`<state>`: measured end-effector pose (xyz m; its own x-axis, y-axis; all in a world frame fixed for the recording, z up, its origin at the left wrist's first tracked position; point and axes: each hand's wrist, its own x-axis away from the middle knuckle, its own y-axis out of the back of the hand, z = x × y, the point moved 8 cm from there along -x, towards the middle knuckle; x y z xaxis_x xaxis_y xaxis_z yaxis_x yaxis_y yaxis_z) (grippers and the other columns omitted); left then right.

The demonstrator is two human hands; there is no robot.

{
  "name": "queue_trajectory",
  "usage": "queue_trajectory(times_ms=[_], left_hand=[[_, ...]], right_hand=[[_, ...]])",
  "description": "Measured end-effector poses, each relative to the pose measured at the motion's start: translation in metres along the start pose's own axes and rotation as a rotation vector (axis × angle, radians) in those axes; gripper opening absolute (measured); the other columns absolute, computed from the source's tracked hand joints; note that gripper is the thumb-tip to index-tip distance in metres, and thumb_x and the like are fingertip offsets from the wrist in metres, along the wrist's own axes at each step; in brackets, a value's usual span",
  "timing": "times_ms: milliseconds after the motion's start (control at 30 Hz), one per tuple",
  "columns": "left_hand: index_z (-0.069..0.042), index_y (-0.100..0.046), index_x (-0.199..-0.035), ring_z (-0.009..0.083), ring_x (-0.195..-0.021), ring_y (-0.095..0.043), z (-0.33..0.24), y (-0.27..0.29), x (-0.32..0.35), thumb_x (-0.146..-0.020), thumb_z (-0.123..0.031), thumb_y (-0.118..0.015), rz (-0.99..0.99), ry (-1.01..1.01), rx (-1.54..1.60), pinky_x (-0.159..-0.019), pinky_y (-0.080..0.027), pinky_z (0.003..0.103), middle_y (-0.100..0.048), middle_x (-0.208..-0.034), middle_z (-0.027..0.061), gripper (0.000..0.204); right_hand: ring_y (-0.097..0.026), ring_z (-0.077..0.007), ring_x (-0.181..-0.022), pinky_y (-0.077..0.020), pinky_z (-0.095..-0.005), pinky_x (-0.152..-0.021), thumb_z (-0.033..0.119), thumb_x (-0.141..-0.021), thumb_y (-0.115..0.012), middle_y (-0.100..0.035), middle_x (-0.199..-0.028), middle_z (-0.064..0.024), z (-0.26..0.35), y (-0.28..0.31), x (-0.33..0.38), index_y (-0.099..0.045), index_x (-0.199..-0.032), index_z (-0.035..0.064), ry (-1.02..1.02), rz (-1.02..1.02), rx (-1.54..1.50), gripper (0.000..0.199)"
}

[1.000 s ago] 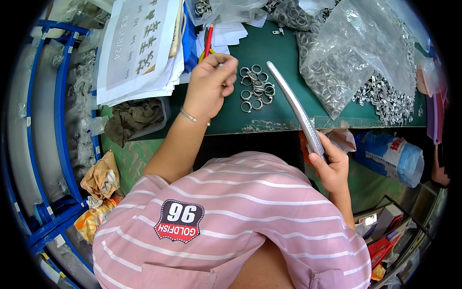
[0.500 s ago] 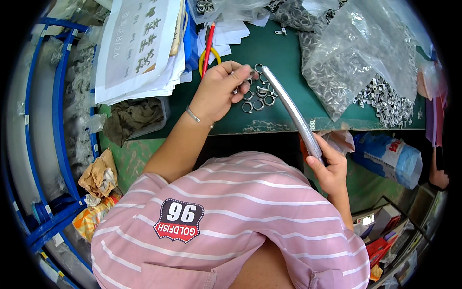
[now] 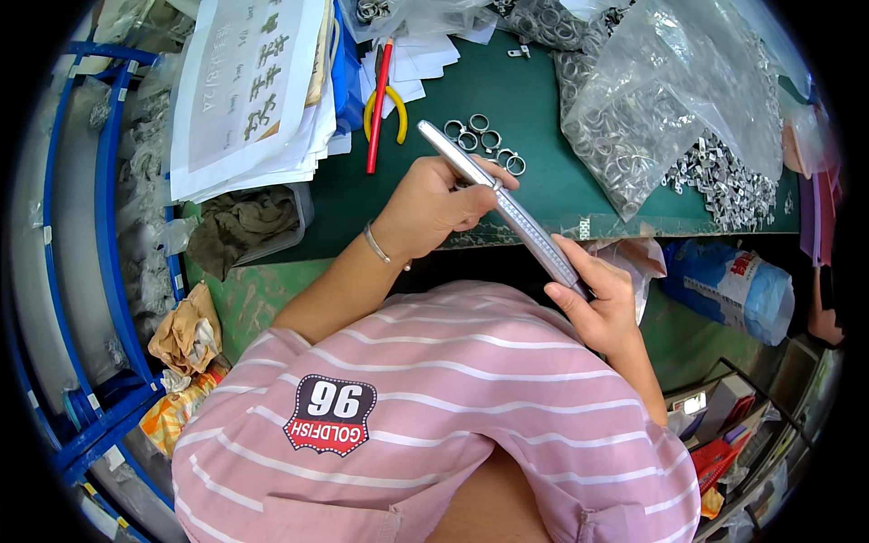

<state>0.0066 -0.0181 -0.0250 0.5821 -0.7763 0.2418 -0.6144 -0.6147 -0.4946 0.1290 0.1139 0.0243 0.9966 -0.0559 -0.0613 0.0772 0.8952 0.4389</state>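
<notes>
A long, slim silver bar (image 3: 534,228) with fine marks along it slants across the table's near edge. Its lower end sits in my right hand (image 3: 599,297), thumb on one side and fingers on the other. My left hand (image 3: 433,206) is closed against the bar's middle, pinching a small metal ring clamp (image 3: 496,185) that its fingers mostly cover. Just beyond the bar, several loose ring clamps (image 3: 490,139) lie on the green tabletop (image 3: 525,100).
Clear bags of clamps (image 3: 605,136) and a pile of small metal pieces (image 3: 724,185) occupy the right. Yellow-and-red-handled pliers (image 3: 398,116), a red pen (image 3: 378,109) and stacked papers (image 3: 240,90) lie left. A plastic tub with dark cloth (image 3: 249,222) stands at the near left edge.
My left hand has come nearer and rightward from the loose clamps to the bar. The bar has tilted left, and fewer clamps show on the table.
</notes>
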Motion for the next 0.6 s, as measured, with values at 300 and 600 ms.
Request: queue_trajectory(times_ms=[300,600], left_hand=[[0.005,-0.055,-0.105,0.0051,-0.060,-0.043,-0.007,-0.001,-0.001,-0.079,-0.004,-0.063,0.001,-0.086,-0.058,-0.050,-0.032,0.017,-0.054,-0.082,0.0053,0.029],[0.000,-0.063,-0.093,0.0113,-0.069,-0.054,-0.054,0.036,-0.007,-0.081,-0.011,-0.063,-0.366,-0.198,-0.298,-0.057,-0.041,0.022,-0.060,-0.081,0.0030,0.016]], right_hand=[[-0.062,-0.0216,-0.068,-0.0469,-0.0280,-0.063,0.009,-0.073,-0.070,-0.062,-0.079,-0.0176,-0.001,0.000,0.002,-0.055,-0.117,-0.0023,-0.047,0.034,-0.018,0.047],[-0.044,-0.0025,-0.056,-0.0332,-0.0169,-0.048,0.013,-0.080,-0.067,-0.056,-0.079,0.0015,-0.043,0.022,0.033,-0.052,-0.122,-0.0033,-0.410,-0.101,-0.383,0.047]])
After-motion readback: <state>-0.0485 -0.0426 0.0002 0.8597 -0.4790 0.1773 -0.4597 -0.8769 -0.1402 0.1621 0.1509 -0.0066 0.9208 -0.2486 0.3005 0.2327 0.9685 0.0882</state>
